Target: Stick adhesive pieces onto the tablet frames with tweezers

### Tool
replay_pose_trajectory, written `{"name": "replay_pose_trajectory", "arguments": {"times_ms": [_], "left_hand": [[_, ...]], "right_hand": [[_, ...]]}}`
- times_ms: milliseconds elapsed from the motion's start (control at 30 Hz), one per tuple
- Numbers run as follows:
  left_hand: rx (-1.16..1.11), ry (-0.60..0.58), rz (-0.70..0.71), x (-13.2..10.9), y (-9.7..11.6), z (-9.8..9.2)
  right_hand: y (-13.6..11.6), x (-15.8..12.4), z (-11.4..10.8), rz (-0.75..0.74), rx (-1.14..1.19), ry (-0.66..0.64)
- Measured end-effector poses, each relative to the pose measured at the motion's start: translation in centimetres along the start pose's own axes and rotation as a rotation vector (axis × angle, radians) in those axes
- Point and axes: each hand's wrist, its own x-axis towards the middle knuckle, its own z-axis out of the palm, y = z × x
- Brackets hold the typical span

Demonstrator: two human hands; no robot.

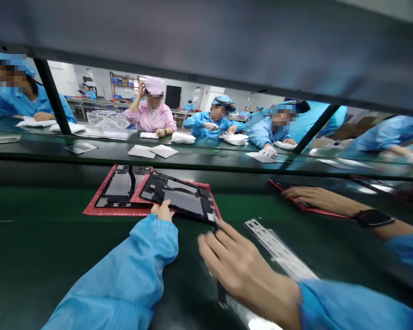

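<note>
The left hand (pixel 163 211) was clamped on the dark panel (pixel 187 200) just ahead, though I could not tell whether the blurred right hand (pixel 242 259) held anything.

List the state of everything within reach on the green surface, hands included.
Left panel: grey side up on red wrap, partly covered at its right end.
Right panel: grey side up, askew, overlapping the left wrap.
Left hand: gripping the right panel's near edge.
Right hand: blurred, by that panel's near right corner; grip unclear.
White strips: lying slanted, partly hidden by the right arm.
Co-worker's watch: worn, screen dark.
</note>
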Motion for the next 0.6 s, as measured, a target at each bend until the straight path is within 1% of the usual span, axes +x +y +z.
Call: {"name": "replay_pose_trajectory", "arguments": {"times_ms": [33,100,133,200,233,333,467,533,600], "left_hand": [[-0.015,0.021,-0.024,0.0,0.3,-0.5],[-0.034,0.056,-0.061,-0.3,1.0,-1.4],[-0.039,0.065,-0.074,-0.6,1.4,-2.0],[-0.039,0.059,-0.1,-1.6,2.2,-3.2],[-0.033,0.043,-0.112,-2.3,2.7,-4.0],[0.003,-0.025,-0.144,-5.0,3.9,-6.9],[0.091,-0.108,-0.195,-9.9,5.0,-11.6],[0.143,-0.138,-0.237,-12.7,5.1,-14.2],[0.199,-0.144,-0.305,-15.2,4.6,-16.7]], "right_hand": [[-0.7,-2.2,-0.3,-0.002,-0.007,-0.006],[-2.0,-6.6,-0.4,0.063,-0.037,-0.042],[-2.6,-8.5,-0.2,0.084,-0.058,-0.032],[-3.5,-11.4,0.4,0.139,-0.086,-0.028],[-3.8,-12.4,0.6,0.175,-0.098,-0.028],[-4.3,-13.5,1.2,0.316,-0.112,-0.065],[-4.6,-12.8,1.5,0.478,-0.039,-0.159],[-4.8,-12.4,1.7,0.546,0.027,-0.189],[-5.1,-12.0,1.9,0.615,0.11,-0.198]]}}
